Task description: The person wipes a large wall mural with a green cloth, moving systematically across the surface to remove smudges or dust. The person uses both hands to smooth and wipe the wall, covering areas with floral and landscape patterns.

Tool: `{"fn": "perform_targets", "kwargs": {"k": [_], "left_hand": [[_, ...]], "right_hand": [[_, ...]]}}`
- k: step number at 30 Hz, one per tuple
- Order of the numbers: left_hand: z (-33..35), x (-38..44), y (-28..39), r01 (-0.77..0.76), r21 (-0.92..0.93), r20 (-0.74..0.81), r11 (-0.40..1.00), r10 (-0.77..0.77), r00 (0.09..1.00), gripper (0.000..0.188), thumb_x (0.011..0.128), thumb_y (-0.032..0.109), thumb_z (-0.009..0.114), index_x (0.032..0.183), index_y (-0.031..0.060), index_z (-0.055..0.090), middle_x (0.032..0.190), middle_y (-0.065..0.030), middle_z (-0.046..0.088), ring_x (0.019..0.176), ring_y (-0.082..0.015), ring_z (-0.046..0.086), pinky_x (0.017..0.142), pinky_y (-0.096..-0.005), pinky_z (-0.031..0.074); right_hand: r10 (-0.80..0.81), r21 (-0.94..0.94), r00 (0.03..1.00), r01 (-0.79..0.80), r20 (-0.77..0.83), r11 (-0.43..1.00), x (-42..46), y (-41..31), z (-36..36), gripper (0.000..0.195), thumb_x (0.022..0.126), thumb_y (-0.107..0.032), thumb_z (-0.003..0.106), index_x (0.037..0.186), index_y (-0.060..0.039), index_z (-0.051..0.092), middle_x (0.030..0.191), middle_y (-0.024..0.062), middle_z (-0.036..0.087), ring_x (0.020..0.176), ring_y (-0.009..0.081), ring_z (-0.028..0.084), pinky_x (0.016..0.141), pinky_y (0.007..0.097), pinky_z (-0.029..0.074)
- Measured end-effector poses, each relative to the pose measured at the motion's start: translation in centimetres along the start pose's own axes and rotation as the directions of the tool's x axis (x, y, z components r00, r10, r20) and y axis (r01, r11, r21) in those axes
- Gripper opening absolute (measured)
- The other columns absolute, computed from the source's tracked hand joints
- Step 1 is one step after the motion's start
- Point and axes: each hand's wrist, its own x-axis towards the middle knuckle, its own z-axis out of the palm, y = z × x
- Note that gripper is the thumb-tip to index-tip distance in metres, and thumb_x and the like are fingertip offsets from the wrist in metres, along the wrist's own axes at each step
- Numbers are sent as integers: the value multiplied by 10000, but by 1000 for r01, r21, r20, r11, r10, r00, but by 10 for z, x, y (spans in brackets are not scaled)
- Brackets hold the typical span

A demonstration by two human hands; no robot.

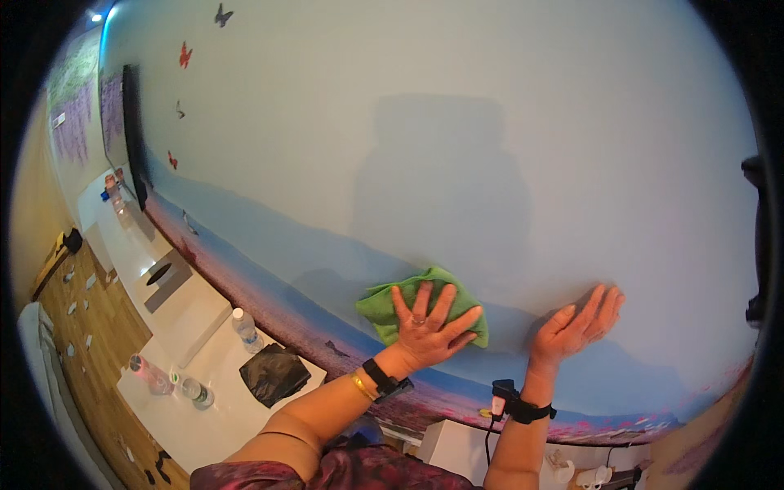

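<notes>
My left hand (429, 324) lies with fingers spread on a green cloth (380, 306), pressing it flat against a painted wall (453, 214). A black wrist strap and a gold-coloured bracelet are on that arm. Further right, my right hand (579, 324) rests against the same wall, its fingers close together and nothing seen in it. A black strap circles the right wrist, beside a black plug with a cable. Blue hills and a pink flower band are painted low on the wall, with butterfly shapes (185, 55) at the upper left.
At the left a white cabinet top (177, 422) bears clear plastic bottles (247, 331), a pink bottle (151, 375) and a black plastic bag (274, 373). A white box (453, 447) and cups (594, 476) stand low at the right. Scraps lie on the wooden floor (104, 343).
</notes>
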Motion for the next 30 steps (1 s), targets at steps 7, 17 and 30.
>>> {"fn": "perform_targets", "kwargs": {"k": [7, 17, 30], "left_hand": [[-24, 44, -56, 56, -49, -4, 997, -56, 998, 495, 817, 542, 671, 1270, 343, 635, 1560, -150, 312, 1457, -416, 207, 1124, -701, 25], [-19, -8, -93, 616, -29, -204, 787, -608, 767, 636, 965, 554, 449, 1435, 127, 462, 1587, -234, 192, 1468, -446, 135, 1131, -659, 60], [-11, -36, -66, 16, 2, 47, 1000, -17, 999, 555, 829, 604, 622, 1340, 395, 562, 1556, -134, 320, 1465, -408, 189, 1113, -720, 14]], "right_hand": [[-38, 9, 999, 38, -24, 999, 1, 2, -1, 462, 999, -184, 400, 1406, 27, 458, 1495, 210, 387, 1413, 409, 327, 1146, 563, 219], [-40, 13, 998, 40, -41, 999, 1, -3, 0, 453, 1003, -185, 405, 1399, 25, 472, 1489, 207, 401, 1412, 397, 334, 1138, 559, 238], [-179, 78, 980, 172, 89, 982, -69, -39, 6, 452, 1011, -259, 428, 1384, -17, 506, 1497, 266, 340, 1421, 457, 282, 1146, 601, 180]]}}
